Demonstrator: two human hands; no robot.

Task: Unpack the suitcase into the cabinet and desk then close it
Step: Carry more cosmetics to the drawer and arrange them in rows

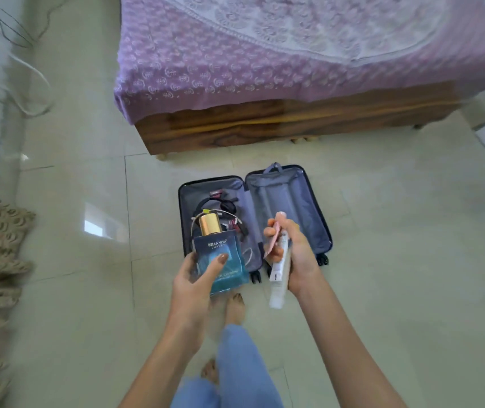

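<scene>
Left hand [191, 280] grips perfume bottle [217, 245]; right hand [300, 254] grips white tube [278, 287], possibly a sachet [273, 241] too. Open suitcase [288, 207] lies directly ahead, below both.

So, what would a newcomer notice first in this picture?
Probably the blue perfume bottle with its gold cap, held in the left hand at the centre, beside the white tube gripped in the right hand. Just behind them the suitcase lies open on the tiled floor, and the purple bedspread fills the top.

Glossy pale tile floor [382, 260]; wooden bed [265, 125], purple bedspread [235, 54]
</scene>
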